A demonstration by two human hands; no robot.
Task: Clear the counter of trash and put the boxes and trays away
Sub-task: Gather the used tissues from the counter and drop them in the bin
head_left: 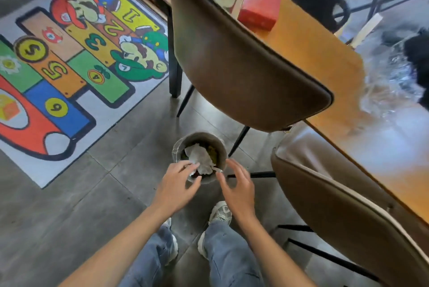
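Left grip (178, 180) is at the crumpled tissue (200, 158) in the trash bin (222, 149), can't tell if pinching; right grip (236, 184) spread, empty. I'd shove it below the rim.

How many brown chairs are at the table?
2. One brown chair stands behind the trash bin; the second brown chair is nearer, on the right. Others may be hidden.

Smooth brown leather chair (243, 59), glossy wooden table (313, 54), crumpled white paper (199, 156)

rug (76, 59): numbers 1, 2, 3, 4, 5, 6 | coin (30, 49): S | red box (260, 7): print unreadable
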